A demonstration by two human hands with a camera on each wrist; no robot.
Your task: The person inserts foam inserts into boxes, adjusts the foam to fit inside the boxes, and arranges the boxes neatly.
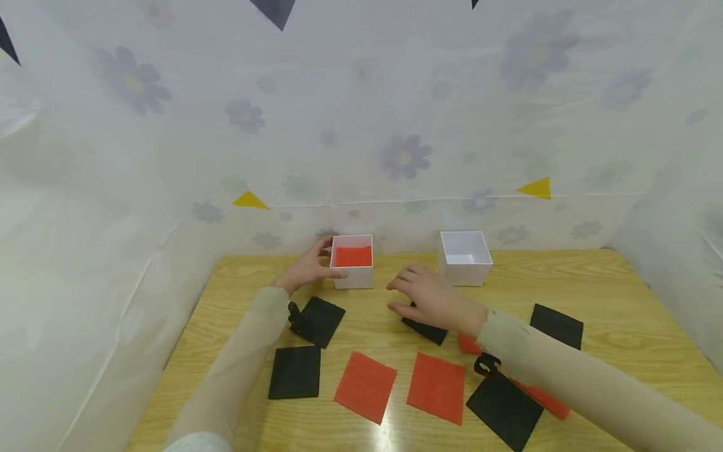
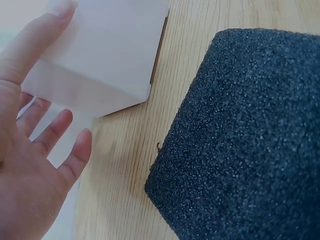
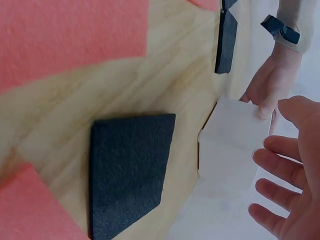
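On the wooden table (image 1: 621,295), one red foam square already lies in the left white box (image 1: 353,260), steadied by the left hand (image 1: 307,269); the right white box (image 1: 464,257) looks empty. The right hand (image 1: 435,300) hovers open, holding nothing, over a black foam square (image 1: 425,329), apparently not touching it; three red and five black squares remain out.

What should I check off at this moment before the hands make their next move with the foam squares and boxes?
1. Left hand steadies the left box: ok, thumb and fingers sit against its side.
2. Left box already has red foam inside: ok.
3. Right box has room: ok, nothing shows inside it.
4. Right hand free to pick: ok, fingers spread, holding nothing.
5. Black square under the right hand reachable: ok, lying flat on the table.
6. Red square near the right wrist fully accessible: cannot tell, the arm covers most of it.
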